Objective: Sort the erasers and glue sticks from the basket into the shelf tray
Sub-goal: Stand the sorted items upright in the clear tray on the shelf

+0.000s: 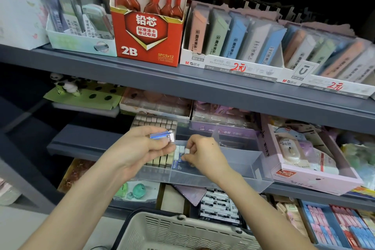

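Placing step, centre frame: right hand has fingertips clamped on a white eraser at the row inside the clear tray. Left hand, just left, curls round spare blue-sleeved erasers. Basket sits bottom centre. Next probably: seat it flush, release, pick another from the spares.

You had one view only, the wide-angle camera worn on your head. It faced forward and somewhat down, close to the shelving. The clear shelf tray lay just below mid-frame, and your left hand and right hand reached to it from the bottom edge. The basket was cut off at the lower border. The upper shelf slanted across the top, blurred at its left end.
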Available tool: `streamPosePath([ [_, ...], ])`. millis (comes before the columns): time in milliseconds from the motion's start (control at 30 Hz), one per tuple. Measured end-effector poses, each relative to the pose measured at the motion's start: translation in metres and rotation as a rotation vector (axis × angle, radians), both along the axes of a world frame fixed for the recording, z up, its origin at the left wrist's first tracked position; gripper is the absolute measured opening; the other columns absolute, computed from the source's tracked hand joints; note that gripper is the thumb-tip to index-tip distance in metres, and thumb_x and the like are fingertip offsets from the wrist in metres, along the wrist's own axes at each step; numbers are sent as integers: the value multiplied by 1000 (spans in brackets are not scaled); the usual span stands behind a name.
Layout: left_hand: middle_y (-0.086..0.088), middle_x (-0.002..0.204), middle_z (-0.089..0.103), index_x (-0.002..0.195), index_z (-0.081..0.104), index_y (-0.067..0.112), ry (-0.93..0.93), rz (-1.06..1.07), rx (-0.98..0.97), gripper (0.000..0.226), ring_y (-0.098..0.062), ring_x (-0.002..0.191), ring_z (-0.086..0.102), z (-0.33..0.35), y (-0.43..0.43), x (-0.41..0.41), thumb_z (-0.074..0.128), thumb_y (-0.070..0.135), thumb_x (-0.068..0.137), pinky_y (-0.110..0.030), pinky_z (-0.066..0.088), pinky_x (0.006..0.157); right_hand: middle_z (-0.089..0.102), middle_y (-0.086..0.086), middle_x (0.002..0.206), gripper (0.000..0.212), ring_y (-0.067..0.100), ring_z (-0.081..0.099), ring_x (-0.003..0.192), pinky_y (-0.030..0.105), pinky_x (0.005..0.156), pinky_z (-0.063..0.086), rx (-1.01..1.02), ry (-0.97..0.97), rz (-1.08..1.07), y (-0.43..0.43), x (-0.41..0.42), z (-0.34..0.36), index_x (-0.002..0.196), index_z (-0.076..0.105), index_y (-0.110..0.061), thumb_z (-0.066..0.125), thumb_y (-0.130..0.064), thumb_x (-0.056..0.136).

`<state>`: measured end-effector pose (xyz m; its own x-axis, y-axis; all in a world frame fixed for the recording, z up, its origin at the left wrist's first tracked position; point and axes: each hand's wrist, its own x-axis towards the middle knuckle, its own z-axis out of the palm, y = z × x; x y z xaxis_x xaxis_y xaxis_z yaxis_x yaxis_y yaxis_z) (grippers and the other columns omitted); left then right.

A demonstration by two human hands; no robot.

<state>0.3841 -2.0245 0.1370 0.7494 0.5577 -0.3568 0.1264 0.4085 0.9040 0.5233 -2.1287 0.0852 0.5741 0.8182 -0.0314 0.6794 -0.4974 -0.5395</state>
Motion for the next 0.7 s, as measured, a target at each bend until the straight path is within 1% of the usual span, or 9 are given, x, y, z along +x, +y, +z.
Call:
streamPosePath([
  [133,-11,92,72,101,62,7,75,-29,194,13,-16,76,69,-2,0,-1,63,6,88,-19,56,63,55,-5,73,19,16,57,73,32,75,53,15,12,15,-3,2,-4,93,57,-13,70,-6,81],
  [233,-9,89,72,99,66,10,115,-23,311,12,-14,75,65,-3,1,-2,65,10,87,-19,52,61,60,-2,80,15,16,59,78,30,78,52,46,-62,25,-4,3,-6,95,58,-12,63,-3,85],
  [300,-8,86,72,99,68,9,113,-26,337,12,-10,71,63,-4,1,-2,66,11,86,-17,50,58,63,2,82,13,19,59,78,30,74,49,54,-129,36,-3,2,-6,87,56,-13,62,-3,84],
  [400,-3,77,71,97,70,10,111,-40,354,13,-4,62,60,-5,1,-3,67,13,85,-16,47,55,56,-2,73,20,17,52,70,25,64,39,46,-158,40,-2,4,-6,76,49,-15,66,-7,83],
  [467,-1,71,69,96,70,10,109,-53,358,12,-5,58,57,-5,0,-3,69,13,84,-16,46,54,55,-3,73,21,16,51,70,23,64,38,36,-140,38,-3,4,-6,76,49,-15,67,-7,82],
  [533,-4,72,69,97,70,12,95,-51,342,13,-8,59,57,-4,-1,-2,69,13,84,-17,46,54,56,-5,74,22,12,52,68,20,64,39,50,-117,23,-6,4,-4,77,50,-18,69,-8,81],
  [600,-6,74,71,97,70,12,85,-49,323,13,-9,59,58,-3,-1,-1,68,15,85,-18,46,54,57,-8,73,22,4,51,62,15,62,41,148,-44,-20,-11,1,3,78,53,-22,72,-11,79],
  [633,-7,74,71,96,70,11,85,-56,311,12,-8,58,58,-3,-1,-1,68,17,85,-18,46,54,59,-9,74,22,2,52,62,13,63,44,235,41,-43,-13,-1,9,79,55,-25,74,-12,79],
  [700,-7,73,70,94,70,9,86,-91,285,16,-7,56,57,-3,-2,0,65,22,87,-18,44,53,65,-7,82,23,3,57,70,16,71,50,402,287,-39,-19,-9,23,87,61,-29,75,-13,79],
])
